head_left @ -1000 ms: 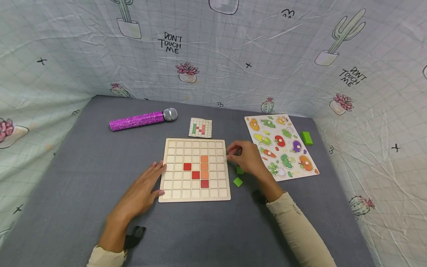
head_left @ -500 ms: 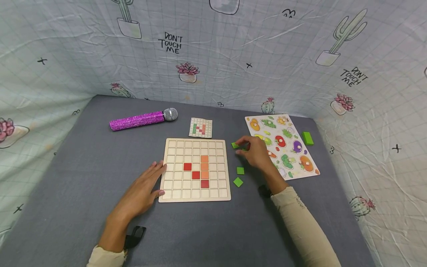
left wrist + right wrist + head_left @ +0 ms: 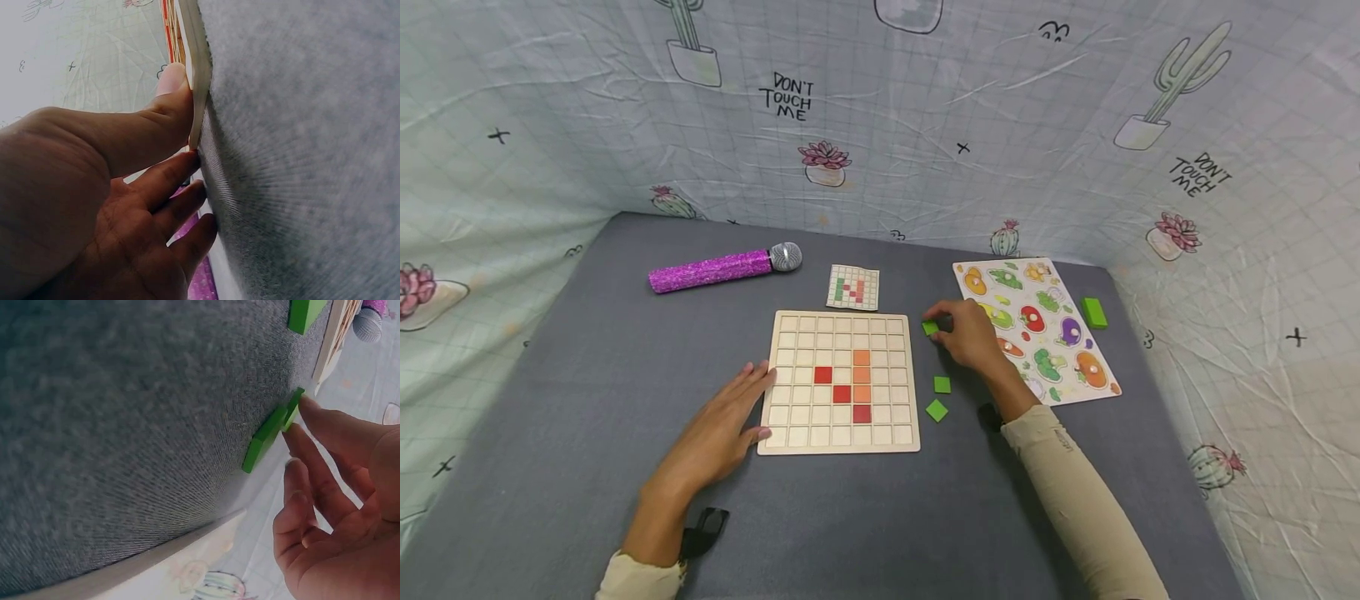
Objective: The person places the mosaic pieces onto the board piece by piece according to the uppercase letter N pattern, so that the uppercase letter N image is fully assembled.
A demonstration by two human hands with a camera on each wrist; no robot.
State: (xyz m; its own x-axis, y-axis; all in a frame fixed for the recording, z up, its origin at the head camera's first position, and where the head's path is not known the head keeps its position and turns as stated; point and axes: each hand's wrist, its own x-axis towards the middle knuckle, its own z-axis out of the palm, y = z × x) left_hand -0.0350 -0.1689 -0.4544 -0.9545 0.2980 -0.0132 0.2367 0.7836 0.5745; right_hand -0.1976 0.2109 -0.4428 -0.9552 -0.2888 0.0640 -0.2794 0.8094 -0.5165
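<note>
My left hand (image 3: 711,433) lies along the left edge of a wooden grid board (image 3: 805,417), fingers extended. In the left wrist view, its thumb (image 3: 172,81) rests over the board's rim. Three red tiles (image 3: 842,394) form a diagonal on the board, with three orange tiles (image 3: 861,375) in a column beside it. Right of the board's upper corner, my right hand (image 3: 973,337) pinches a small green square tile (image 3: 295,407) between thumb and finger, close to the tabletop. Two more green tiles (image 3: 942,385) lie below that hand.
A small pattern card (image 3: 853,287) lies behind the board. A purple glitter microphone (image 3: 722,268) is at the back left. To the right are a vegetable puzzle board (image 3: 1037,333), partly behind my right hand, and a green block (image 3: 1094,312). A printed curtain (image 3: 880,108) hangs behind the table.
My right hand has moved away from the board's right edge, rightward and slightly back, and its fingertips have come together on a green tile. The left hand stays in place.
</note>
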